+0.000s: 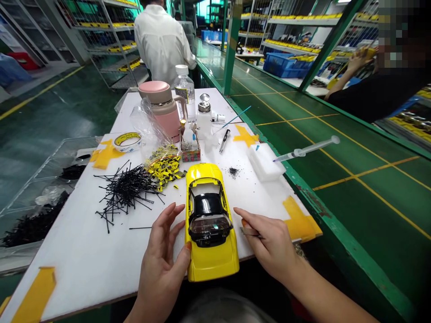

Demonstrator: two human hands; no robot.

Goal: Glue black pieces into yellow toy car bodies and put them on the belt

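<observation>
A yellow model car (208, 220) with a black cabin lies lengthwise on the white board (84, 251), its near end over the board's front edge. My left hand (164, 255) rests beside the car's left flank, fingers stretched out, thumb touching the body. My right hand (269, 240) sits just right of the car, fingers closed around thin metal tweezers (248, 232) that point toward the car. A heap of thin black rods (126, 190) lies left of the car, with small yellow-black tags (164, 168) spilling from a clear bag.
A pink flask (163, 107), water bottle (184, 89), pump bottle (204, 114), tape roll (127, 140), pen (224, 140), white foam block (266, 162) and syringe (308, 149) stand on the board. A clear tray (37, 206) sits at left. A person in white stands behind; another sits at right.
</observation>
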